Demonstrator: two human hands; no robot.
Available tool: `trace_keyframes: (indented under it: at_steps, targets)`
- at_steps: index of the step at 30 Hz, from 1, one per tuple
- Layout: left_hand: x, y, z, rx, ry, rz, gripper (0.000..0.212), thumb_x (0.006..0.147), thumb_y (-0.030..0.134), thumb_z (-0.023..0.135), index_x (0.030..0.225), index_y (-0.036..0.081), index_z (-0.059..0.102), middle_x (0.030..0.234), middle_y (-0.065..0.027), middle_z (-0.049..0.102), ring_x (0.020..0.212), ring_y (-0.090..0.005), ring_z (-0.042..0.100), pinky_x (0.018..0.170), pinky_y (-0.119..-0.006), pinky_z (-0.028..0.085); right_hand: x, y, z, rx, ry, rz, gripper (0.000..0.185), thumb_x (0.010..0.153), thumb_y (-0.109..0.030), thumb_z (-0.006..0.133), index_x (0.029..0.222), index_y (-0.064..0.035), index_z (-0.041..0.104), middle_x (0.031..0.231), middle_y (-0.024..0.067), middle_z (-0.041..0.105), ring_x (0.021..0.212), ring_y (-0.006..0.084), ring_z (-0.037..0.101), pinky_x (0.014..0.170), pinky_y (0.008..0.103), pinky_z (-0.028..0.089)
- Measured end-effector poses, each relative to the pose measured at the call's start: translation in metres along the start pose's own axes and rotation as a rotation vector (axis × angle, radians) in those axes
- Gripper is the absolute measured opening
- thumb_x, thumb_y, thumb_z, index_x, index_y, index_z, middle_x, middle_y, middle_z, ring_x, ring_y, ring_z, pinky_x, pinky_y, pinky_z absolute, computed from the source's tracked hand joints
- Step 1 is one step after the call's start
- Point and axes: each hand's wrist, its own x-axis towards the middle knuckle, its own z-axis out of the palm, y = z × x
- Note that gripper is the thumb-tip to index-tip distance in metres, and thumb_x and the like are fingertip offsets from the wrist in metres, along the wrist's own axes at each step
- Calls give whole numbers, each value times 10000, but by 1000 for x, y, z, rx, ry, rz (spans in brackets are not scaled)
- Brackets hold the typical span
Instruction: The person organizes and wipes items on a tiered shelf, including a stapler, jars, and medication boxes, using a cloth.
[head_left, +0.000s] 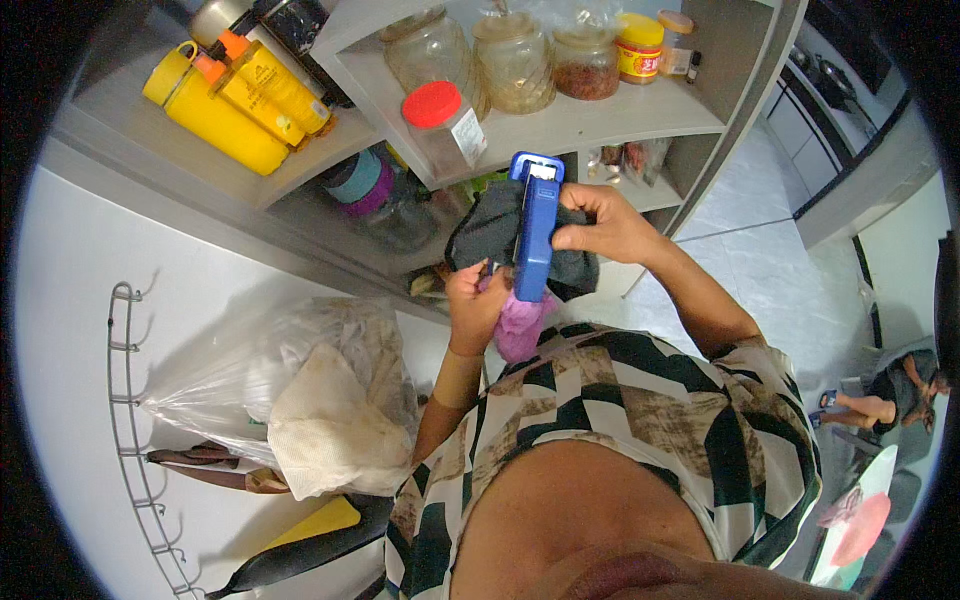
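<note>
In the middle of the view a blue stapler (538, 232) stands lengthwise before my chest, its metal part showing at the far end. My right hand (611, 225) grips its right side with thumb and fingers. Behind the stapler lies a black fabric item (487, 229), partly hidden by it. Below the stapler's near end hangs a pink-purple cloth (519, 330). My left hand (476, 300) is closed at the cloth's upper part, against the black fabric's lower edge. Its fingertips are partly hidden.
Grey shelving (600, 124) ahead holds glass jars (514, 67), a red-lidded jar (442, 120) and yellow bottles (255, 97). On the left wall, a metal hook rack (120, 390) carries a clear plastic bag (300, 375). A person (892, 401) sits at far right near a table (829, 555).
</note>
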Motion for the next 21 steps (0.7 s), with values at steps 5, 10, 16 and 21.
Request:
trace_keyframes:
  at_steps: [5,10,16,21]
  targets:
    - [2,-5,5,-241,-99,-93,143,791,22,511,901,-34,584,807,-29,590,704,-71,527,632,-218,438,10,-3,3,240,-22,112,295,839,-292,544,649,-83,461,628,-74,378,611,27,343,522,203,302]
    - [-2,-6,9,-381,-96,-167,164,826,91,468,877,-30,565,748,-86,611,594,-113,555,548,-240,455,20,-8,21,771,271,294,164,803,-209,518,801,-49,552,733,13,566,673,104,545,643,230,436]
    - [-4,28,27,-384,-142,-251,241,848,181,443,863,-30,558,802,-137,632,519,-127,553,484,-253,460,25,-2,7,934,657,275,164,782,-215,546,779,-51,551,727,42,563,656,135,543,636,259,433]
    - [1,30,29,-474,-189,-164,222,858,118,453,946,-65,540,930,-151,610,735,-150,569,672,-254,455,26,-12,1,1006,704,305,146,787,-205,533,747,-65,543,705,29,542,649,127,531,631,255,420]
